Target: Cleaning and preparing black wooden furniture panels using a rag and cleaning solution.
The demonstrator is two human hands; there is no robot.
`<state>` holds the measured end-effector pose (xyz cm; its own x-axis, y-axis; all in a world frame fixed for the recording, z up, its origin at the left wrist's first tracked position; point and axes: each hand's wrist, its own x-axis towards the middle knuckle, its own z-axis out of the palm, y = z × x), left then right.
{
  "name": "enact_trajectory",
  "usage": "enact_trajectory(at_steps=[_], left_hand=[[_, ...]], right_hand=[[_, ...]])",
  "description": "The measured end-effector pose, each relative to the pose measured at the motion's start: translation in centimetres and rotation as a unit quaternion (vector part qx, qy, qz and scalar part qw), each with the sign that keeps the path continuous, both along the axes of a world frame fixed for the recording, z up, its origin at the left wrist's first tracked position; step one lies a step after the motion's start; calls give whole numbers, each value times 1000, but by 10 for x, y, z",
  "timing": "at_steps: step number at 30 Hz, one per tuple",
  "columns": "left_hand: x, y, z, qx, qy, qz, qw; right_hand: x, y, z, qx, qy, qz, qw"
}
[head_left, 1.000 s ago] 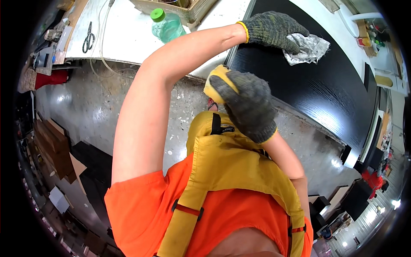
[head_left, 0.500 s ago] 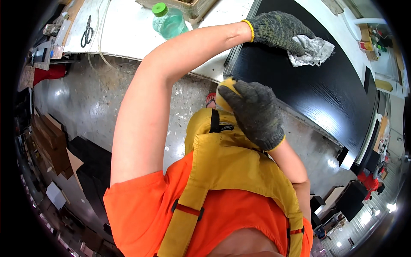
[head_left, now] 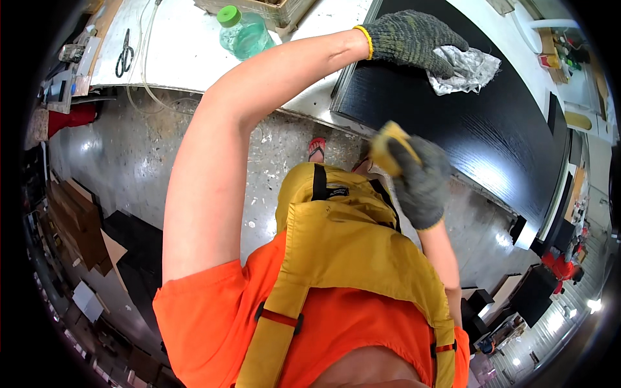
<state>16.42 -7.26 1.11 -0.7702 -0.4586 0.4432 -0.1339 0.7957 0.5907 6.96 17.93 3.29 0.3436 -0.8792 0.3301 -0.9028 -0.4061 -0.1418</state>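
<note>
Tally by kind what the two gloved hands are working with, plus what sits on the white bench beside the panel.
Black panel: 1
Crumpled grey rag, under the left hand: 1
Yellow pad, gripped in the right hand: 1
Green-capped bottle: 1
Scissors: 1
Total: 5

green-capped bottle on white bench | scissors near bench's left end | possibly cardboard box behind bottle
</note>
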Motion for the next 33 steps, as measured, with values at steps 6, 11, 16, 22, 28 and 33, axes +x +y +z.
enact_trajectory(at_steps=[6, 11, 16, 22, 28, 33], left_hand=[[1, 8, 20, 15, -7, -33, 999], [1, 11, 35, 25, -72, -8, 997], [-1, 16, 24, 175, -50, -9, 983], [4, 10, 14, 94, -52, -9, 994], [-5, 18, 29, 79, -121, 34, 989], [-9, 23, 31, 146, -109, 71, 981]], right_hand=[[-45, 57, 19, 38, -152, -194, 968], [25, -9, 4, -75, -104, -34, 991], [-2, -13, -12, -95, -117, -13, 988], [-166, 105, -33, -68, -42, -276, 958], [-148, 101, 5, -114, -101, -300, 942], [-74, 24, -4, -49, -111, -40, 992]])
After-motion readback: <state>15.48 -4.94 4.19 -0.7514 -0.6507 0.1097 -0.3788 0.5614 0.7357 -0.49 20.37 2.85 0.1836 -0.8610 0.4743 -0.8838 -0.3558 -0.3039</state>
